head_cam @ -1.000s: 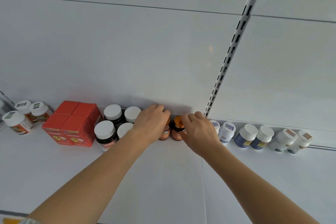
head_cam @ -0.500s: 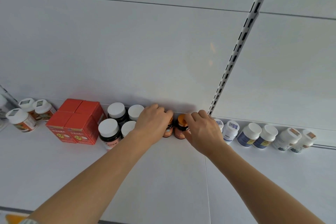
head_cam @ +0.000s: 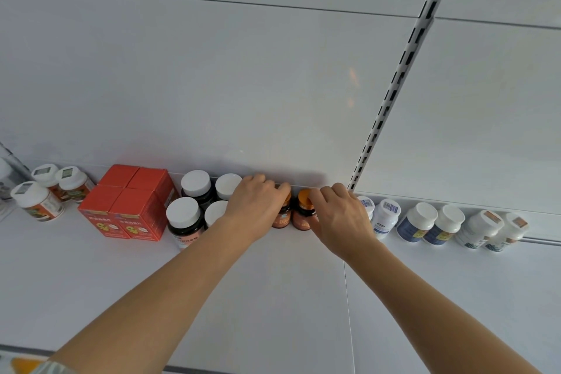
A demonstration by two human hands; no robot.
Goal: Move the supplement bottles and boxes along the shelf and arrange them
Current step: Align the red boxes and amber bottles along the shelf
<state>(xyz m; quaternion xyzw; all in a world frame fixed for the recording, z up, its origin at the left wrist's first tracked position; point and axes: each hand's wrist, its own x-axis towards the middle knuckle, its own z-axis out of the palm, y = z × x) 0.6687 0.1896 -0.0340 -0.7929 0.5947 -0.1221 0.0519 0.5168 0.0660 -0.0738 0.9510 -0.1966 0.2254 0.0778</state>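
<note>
Two small amber bottles with orange caps stand at the back of the white shelf (head_cam: 273, 297). My left hand (head_cam: 256, 206) covers the left amber bottle (head_cam: 283, 218) from above, fingers curled over its cap. My right hand (head_cam: 340, 215) grips the right amber bottle (head_cam: 303, 212) at its cap and side. To the left stand dark bottles with white caps (head_cam: 185, 218) and red boxes (head_cam: 127, 206). White and blue bottles (head_cam: 419, 222) line up to the right.
Three white bottles with orange labels (head_cam: 36, 200) stand at the far left. A slotted upright rail (head_cam: 391, 94) runs up the white back panel. A seam (head_cam: 349, 313) divides the shelf boards. The shelf's front edge (head_cam: 194, 369) is near the bottom.
Both hands stay on the amber bottles. The view has shifted slightly, so everything sits a little further right and higher in the frame.
</note>
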